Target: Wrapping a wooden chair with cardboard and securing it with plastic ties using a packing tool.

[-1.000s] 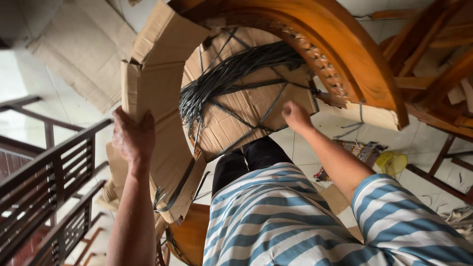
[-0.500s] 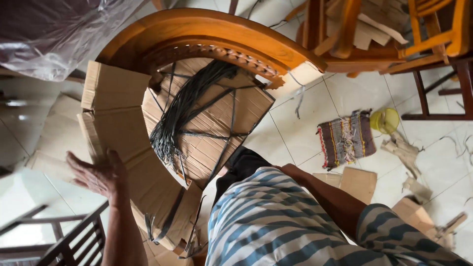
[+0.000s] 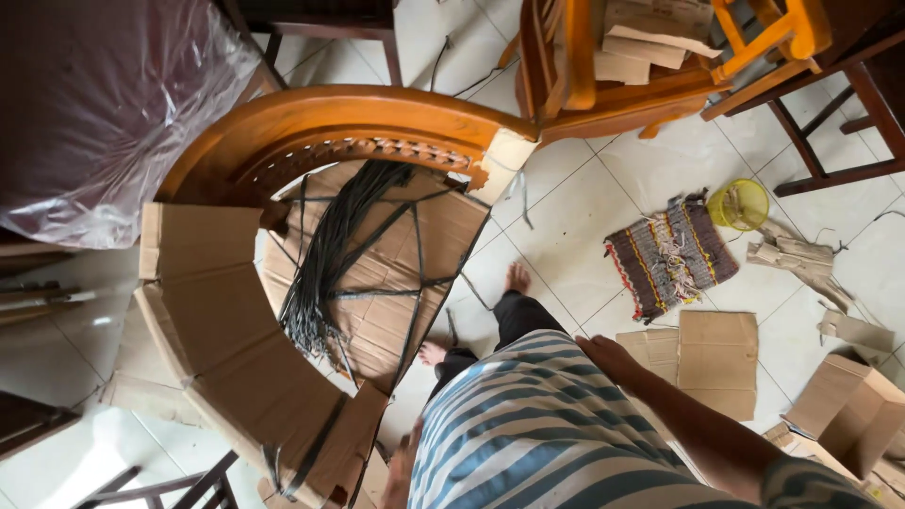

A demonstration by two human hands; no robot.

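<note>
A curved wooden frame stands in front of me, its lower arc wrapped in brown cardboard. A bundle of black straps hangs across the cardboard-backed middle. My right hand rests against my striped shirt at the hip, holding nothing and away from the frame. My left hand shows only as a sliver low beside the shirt, close to the cardboard's lower end; its fingers are hidden. My bare feet stand on the white tiles next to the frame.
A plastic-wrapped bulk sits at the upper left. Wooden chairs crowd the top. On the floor to the right lie a woven mat, a yellow basket, flat cardboard and an open box.
Both hands have come off the cardboard-wrapped frame and dropped to my body. The view has tilted, so more floor on the right shows.
</note>
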